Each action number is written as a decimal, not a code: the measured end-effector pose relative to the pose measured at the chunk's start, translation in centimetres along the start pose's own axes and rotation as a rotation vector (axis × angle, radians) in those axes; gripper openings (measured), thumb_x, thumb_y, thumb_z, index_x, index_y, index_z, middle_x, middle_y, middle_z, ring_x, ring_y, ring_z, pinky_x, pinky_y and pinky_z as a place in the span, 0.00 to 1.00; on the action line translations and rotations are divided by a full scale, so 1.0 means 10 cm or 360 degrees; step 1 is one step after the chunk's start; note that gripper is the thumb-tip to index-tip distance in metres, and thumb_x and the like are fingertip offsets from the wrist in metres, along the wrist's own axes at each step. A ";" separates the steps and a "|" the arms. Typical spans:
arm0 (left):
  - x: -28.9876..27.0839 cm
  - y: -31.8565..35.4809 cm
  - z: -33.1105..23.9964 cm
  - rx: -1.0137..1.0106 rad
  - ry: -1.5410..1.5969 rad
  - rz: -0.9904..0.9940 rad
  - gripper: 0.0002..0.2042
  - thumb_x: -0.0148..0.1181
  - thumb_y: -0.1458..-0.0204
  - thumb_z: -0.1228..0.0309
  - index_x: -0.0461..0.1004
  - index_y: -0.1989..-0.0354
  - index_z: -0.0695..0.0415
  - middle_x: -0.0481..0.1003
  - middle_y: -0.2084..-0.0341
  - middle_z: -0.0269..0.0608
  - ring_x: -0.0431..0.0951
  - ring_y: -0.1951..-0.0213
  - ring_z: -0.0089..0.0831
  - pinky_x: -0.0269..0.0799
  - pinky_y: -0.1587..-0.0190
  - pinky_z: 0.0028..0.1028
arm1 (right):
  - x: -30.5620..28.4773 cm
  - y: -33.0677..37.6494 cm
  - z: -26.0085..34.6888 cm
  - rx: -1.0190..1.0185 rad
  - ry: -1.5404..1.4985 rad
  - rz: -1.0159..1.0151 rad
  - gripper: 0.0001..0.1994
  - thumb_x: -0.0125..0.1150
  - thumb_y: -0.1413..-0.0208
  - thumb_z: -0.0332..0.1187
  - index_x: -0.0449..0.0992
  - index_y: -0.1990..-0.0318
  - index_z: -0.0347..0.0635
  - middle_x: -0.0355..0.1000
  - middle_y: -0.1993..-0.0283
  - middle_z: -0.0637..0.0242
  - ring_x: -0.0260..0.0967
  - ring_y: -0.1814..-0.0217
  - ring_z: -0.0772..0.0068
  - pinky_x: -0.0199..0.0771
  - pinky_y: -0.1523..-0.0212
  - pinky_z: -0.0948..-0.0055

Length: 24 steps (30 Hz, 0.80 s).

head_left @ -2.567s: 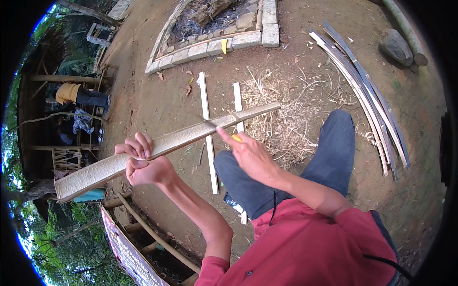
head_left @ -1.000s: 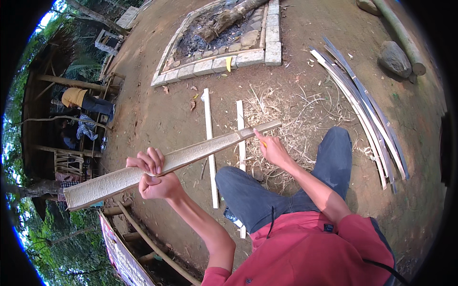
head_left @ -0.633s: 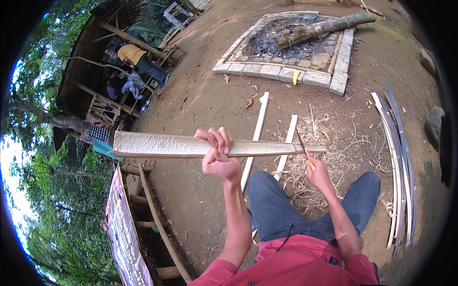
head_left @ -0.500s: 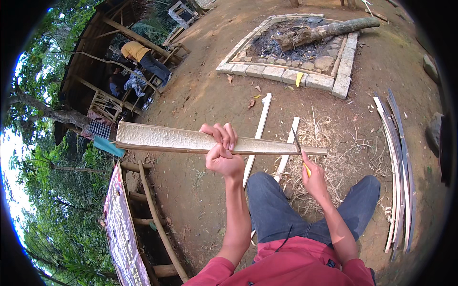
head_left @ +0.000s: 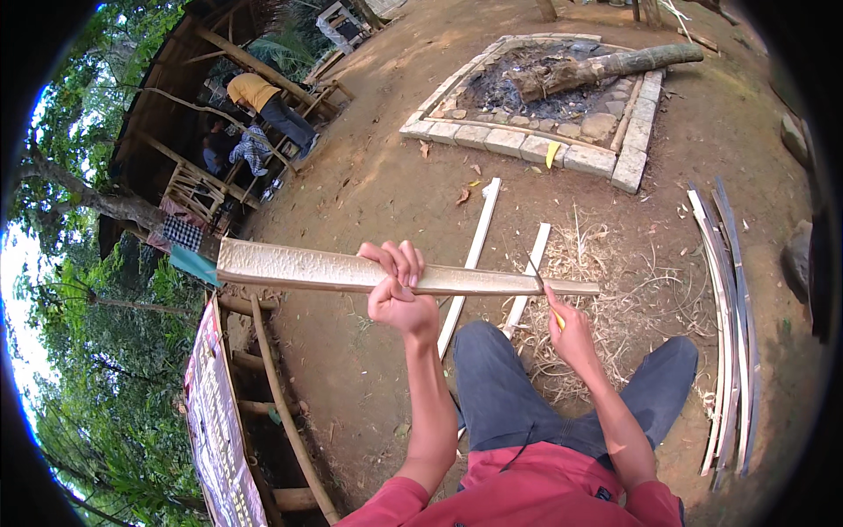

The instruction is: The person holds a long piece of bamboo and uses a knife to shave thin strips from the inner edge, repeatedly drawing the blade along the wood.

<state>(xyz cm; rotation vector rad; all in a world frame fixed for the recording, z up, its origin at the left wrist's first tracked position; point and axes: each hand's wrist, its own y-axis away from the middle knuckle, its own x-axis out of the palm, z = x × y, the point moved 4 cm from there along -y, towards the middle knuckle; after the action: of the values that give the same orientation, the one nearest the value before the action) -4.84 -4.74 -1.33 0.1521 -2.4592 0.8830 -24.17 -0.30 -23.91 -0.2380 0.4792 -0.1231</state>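
Observation:
A long pale split-bamboo strip (head_left: pixel 303 267) lies crosswise in front of me, broad at its left end and narrow at its right. Wrapped round its middle, my left hand (head_left: pixel 406 288) keeps it raised above the ground. A thin-bladed knife (head_left: pixel 558 318) with a yellow handle is closed in my right hand (head_left: pixel 576 338). Its dark blade meets the strip near the narrow end and slants up across it. My right fingers sit close below the strip's edge.
Curled shavings (head_left: pixel 575 373) cover the ground round my knees. Two pale slats (head_left: pixel 474 255) lie ahead, and a bundle of long strips (head_left: pixel 729 334) rests on the right. Beyond is a stone-edged fire pit (head_left: pixel 536 149) with a log (head_left: pixel 606 68). People, one in a yellow top (head_left: pixel 252 90), are at a shelter.
The blade and my right hand have shifted slightly left along the bamboo strip. My left hand and the strip's broad end sit a little lower in view.

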 end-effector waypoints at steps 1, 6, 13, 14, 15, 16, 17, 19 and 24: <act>-0.05 -0.07 0.00 -0.0008 -0.0011 -0.0024 0.12 0.36 0.75 0.81 0.50 0.76 0.55 0.50 0.84 0.33 0.50 0.81 0.22 0.47 0.77 0.23 | 0.03 -0.07 0.07 -0.0026 0.0067 0.0016 0.28 0.52 0.43 0.21 0.64 0.34 0.45 0.73 0.73 0.49 0.71 0.73 0.54 0.74 0.64 0.59; -0.08 0.00 0.03 -0.0005 0.0012 0.0030 0.11 0.35 0.73 0.81 0.50 0.76 0.55 0.49 0.84 0.33 0.49 0.81 0.22 0.47 0.78 0.23 | 0.02 0.01 0.36 -0.0041 0.0167 0.0086 0.28 0.52 0.43 0.20 0.63 0.34 0.45 0.73 0.74 0.52 0.70 0.75 0.61 0.73 0.68 0.58; 0.09 0.00 0.04 0.0044 -0.0017 0.0024 0.11 0.35 0.74 0.81 0.51 0.77 0.56 0.49 0.85 0.33 0.48 0.82 0.22 0.46 0.80 0.23 | -0.05 0.01 0.27 0.0177 0.0052 0.0089 0.30 0.53 0.46 0.18 0.61 0.33 0.42 0.69 0.76 0.50 0.69 0.74 0.55 0.70 0.69 0.59; 0.09 0.03 0.03 0.0066 -0.0069 0.0021 0.11 0.35 0.74 0.80 0.51 0.77 0.55 0.50 0.85 0.33 0.48 0.82 0.22 0.46 0.80 0.22 | -0.04 0.07 0.38 0.0072 0.0012 0.0037 0.30 0.53 0.46 0.18 0.61 0.33 0.43 0.69 0.76 0.50 0.69 0.74 0.55 0.71 0.69 0.59; 0.09 0.00 0.00 0.0087 -0.0122 0.0023 0.10 0.35 0.74 0.80 0.51 0.77 0.55 0.50 0.85 0.32 0.48 0.83 0.22 0.46 0.81 0.22 | -0.04 0.07 0.48 -0.0032 -0.0029 -0.0018 0.30 0.53 0.46 0.18 0.61 0.33 0.43 0.69 0.76 0.51 0.69 0.74 0.56 0.71 0.69 0.59; 0.07 0.00 0.02 0.0081 -0.0143 0.0032 0.10 0.36 0.74 0.79 0.52 0.77 0.55 0.50 0.85 0.32 0.48 0.83 0.22 0.46 0.81 0.22 | -0.07 0.10 0.54 -0.0113 -0.0037 -0.0093 0.31 0.54 0.46 0.19 0.61 0.33 0.44 0.69 0.76 0.51 0.69 0.74 0.56 0.71 0.69 0.60; 0.03 -0.01 0.04 0.0079 -0.0169 0.0015 0.10 0.36 0.73 0.79 0.52 0.77 0.54 0.50 0.85 0.31 0.49 0.83 0.21 0.46 0.81 0.21 | -0.07 0.10 0.54 -0.0094 -0.0030 -0.0055 0.31 0.54 0.46 0.19 0.61 0.33 0.45 0.69 0.76 0.53 0.69 0.75 0.57 0.71 0.69 0.59; -0.09 -0.08 0.06 0.0049 -0.0245 -0.0046 0.09 0.36 0.71 0.77 0.52 0.77 0.53 0.50 0.85 0.31 0.50 0.83 0.20 0.46 0.81 0.20 | -0.02 0.04 0.49 -0.0068 -0.0005 -0.0019 0.31 0.54 0.46 0.19 0.61 0.32 0.47 0.69 0.76 0.55 0.68 0.76 0.60 0.72 0.70 0.60; -0.19 -0.13 0.10 -0.0020 -0.0103 0.0066 0.06 0.36 0.68 0.76 0.52 0.77 0.53 0.51 0.85 0.31 0.50 0.83 0.20 0.46 0.81 0.19 | 0.03 0.06 0.74 -0.0131 0.0020 0.0082 0.32 0.52 0.45 0.19 0.58 0.31 0.47 0.70 0.73 0.54 0.69 0.76 0.64 0.78 0.76 0.68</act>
<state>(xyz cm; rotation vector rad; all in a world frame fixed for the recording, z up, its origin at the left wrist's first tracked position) -3.33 -6.53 -2.21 0.1276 -2.5361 0.8927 -20.42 1.67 -17.81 -0.3054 0.5032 -0.0550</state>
